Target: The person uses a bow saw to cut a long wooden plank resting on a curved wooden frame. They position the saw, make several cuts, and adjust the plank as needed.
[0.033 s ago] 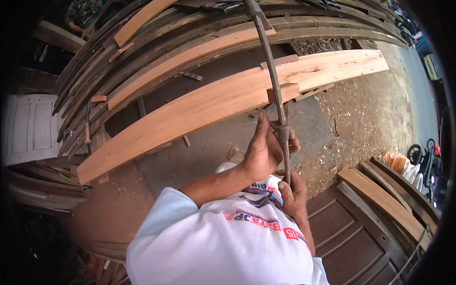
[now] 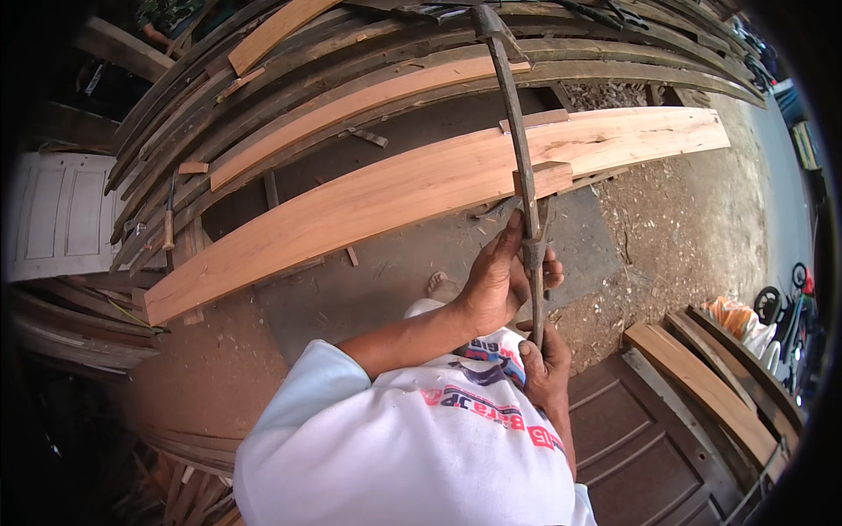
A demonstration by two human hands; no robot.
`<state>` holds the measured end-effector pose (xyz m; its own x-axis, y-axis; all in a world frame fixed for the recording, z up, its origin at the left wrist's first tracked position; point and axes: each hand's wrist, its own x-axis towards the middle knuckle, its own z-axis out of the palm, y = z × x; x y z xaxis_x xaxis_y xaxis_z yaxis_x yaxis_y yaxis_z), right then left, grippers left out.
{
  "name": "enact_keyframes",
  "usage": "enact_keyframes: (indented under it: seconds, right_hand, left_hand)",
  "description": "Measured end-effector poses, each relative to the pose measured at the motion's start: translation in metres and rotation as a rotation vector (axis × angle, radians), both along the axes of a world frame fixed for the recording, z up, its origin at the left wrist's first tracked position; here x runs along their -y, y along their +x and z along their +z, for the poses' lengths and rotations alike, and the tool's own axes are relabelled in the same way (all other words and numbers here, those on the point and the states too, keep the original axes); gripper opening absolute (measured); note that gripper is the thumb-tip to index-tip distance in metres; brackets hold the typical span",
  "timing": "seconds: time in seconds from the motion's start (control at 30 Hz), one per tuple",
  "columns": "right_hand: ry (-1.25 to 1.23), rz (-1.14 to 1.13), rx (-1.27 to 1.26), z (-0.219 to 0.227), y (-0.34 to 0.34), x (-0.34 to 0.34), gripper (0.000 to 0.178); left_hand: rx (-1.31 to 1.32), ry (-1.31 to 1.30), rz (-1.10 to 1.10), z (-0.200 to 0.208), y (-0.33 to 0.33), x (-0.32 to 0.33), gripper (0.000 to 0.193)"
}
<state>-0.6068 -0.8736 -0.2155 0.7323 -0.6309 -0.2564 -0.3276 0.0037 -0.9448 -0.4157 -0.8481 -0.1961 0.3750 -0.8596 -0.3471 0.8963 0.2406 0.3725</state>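
A long metal bar clamp (image 2: 518,131) runs lengthwise away from me, crossing over a broad pale plank (image 2: 351,197). Its far jaw (image 2: 491,24) reaches past the plank's far edge. My left hand (image 2: 491,285) grips the clamp around its sliding jaw (image 2: 533,250), thumb along the bar and fingers behind it. Closer to my body, my right hand (image 2: 547,364) closes round the near end of the bar. One small wooden block (image 2: 551,180) sits at the plank's near edge beside the bar, and another block (image 2: 542,119) lies along the far edge.
Several long dark beams (image 2: 614,74) are stacked beyond the plank, with a narrower pale board (image 2: 351,114) on them. A hammer (image 2: 169,219) rests at left. A brown panelled door (image 2: 631,430) and loose boards (image 2: 693,377) lie at lower right. Another person's sleeve (image 2: 167,13) shows at top left.
My left thumb has come in from the side to lie against the bar. The whole view has shifted slightly, so the plank and clamp appear a little lower and further right.
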Motion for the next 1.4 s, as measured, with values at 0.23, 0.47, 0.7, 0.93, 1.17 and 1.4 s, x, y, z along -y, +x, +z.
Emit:
enact_keyframes:
  seconds: [0.23, 0.47, 0.7, 0.93, 1.17, 1.4]
  right_hand:
    - [-0.042, 0.077, -0.169, -0.002, 0.0, 0.0, 0.033]
    - [0.018, 0.165, -0.19, 0.009, -0.004, 0.017, 0.044]
    - [0.19, 0.097, -0.131, 0.01, -0.008, 0.036, 0.054]
    - [0.174, -0.034, -0.095, 0.006, -0.02, 0.064, 0.06]
    - [0.251, -0.008, -0.152, 0.009, -0.032, 0.096, 0.055]
    - [0.427, 0.048, -0.167, 0.003, -0.046, 0.132, 0.053]
  left_hand:
    - [0.669, 0.024, -0.091, -0.012, 0.026, -0.032, 0.078]
    - [1.541, -0.053, 0.148, -0.038, 0.064, -0.004, 0.084]
    - [1.517, -0.14, -0.082, -0.04, 0.066, 0.025, 0.072]
    - [1.64, 0.06, -0.232, -0.015, 0.057, 0.056, 0.071]
    - [1.383, 0.254, -0.743, -0.005, 0.061, 0.085, 0.076]
    - [1.342, 0.359, -0.939, 0.005, 0.061, 0.115, 0.075]
